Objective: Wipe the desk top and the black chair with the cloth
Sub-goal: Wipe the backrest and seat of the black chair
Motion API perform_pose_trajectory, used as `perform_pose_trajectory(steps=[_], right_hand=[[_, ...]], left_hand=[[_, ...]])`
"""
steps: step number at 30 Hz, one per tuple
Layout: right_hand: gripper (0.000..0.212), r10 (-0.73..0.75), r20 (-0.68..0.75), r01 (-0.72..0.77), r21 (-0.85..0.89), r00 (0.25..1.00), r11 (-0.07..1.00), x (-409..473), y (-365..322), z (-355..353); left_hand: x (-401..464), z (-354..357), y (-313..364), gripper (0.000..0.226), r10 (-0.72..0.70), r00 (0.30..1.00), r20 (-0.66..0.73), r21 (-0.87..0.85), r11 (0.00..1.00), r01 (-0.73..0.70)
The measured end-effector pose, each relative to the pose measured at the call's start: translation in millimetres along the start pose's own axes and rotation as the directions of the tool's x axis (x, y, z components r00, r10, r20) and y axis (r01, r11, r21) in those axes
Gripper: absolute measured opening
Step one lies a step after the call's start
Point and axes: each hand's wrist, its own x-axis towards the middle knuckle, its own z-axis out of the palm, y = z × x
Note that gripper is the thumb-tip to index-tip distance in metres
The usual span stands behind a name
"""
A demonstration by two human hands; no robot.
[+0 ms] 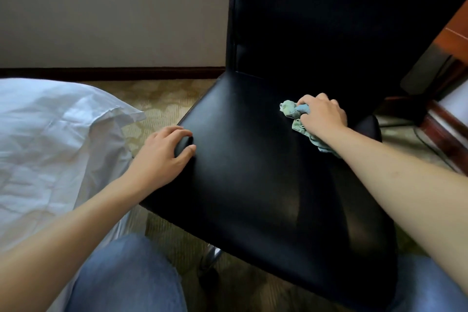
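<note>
The black chair (253,172) fills the middle of the view, its glossy seat facing me and its tall backrest rising behind. My right hand (321,115) presses a crumpled pale green cloth (291,110) onto the seat's far right part, near the backrest. The cloth sticks out to the left of my fingers and trails under my wrist. My left hand (162,154) grips the seat's left edge, thumb on top and fingers curled over the rim. A reddish wooden desk (455,38) shows only as a corner at the upper right; its top is out of view.
A bed with white sheets (50,139) sits close on the left. Patterned beige carpet (162,101) lies between bed and chair. A beige wall with a dark skirting board (114,72) runs behind. My knees in blue jeans (126,278) are at the bottom.
</note>
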Motion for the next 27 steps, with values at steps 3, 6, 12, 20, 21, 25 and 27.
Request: perform_pose_trajectory(steps=[3, 6, 12, 20, 21, 25, 27], right_hand=[[0.041, 0.003, -0.010, -0.003, -0.040, 1.000, 0.999, 2, -9, 1], [0.042, -0.049, 0.037, 0.049, -0.014, 0.998, 0.999, -5, -24, -2], [0.046, -0.537, 0.204, 0.512, 0.166, 0.818, 0.843, -53, -104, -4], [0.054, -0.583, 0.174, 0.557, 0.178, 0.793, 0.811, -34, -87, 0], [0.053, -0.496, 0.146, 0.479, 0.139, 0.856, 0.867, -20, -76, 1], [0.051, -0.130, 0.078, 0.125, 0.065, 0.988, 0.990, 22, -51, 3], [0.051, -0.086, 0.070, 0.083, 0.049, 0.994, 0.995, 25, -63, 7]], left_hand=[[0, -6, 6, 0.053, -0.085, 0.996, 0.013, 0.004, 0.996, 0.085], [-3, -9, 11, 0.055, -0.101, 0.995, 0.021, 0.039, 0.994, 0.100], [6, -25, 9, 0.044, -0.167, 0.985, -0.034, 0.041, 0.985, 0.168], [4, -20, 16, 0.036, -0.107, 0.993, 0.040, -0.122, 0.986, 0.111], [3, -18, 17, 0.036, -0.105, 0.993, 0.048, -0.125, 0.986, 0.111], [0, -16, 19, 0.037, -0.146, 0.987, 0.071, -0.196, 0.968, 0.157], [-2, -16, 20, 0.037, -0.152, 0.984, 0.088, -0.203, 0.965, 0.167]])
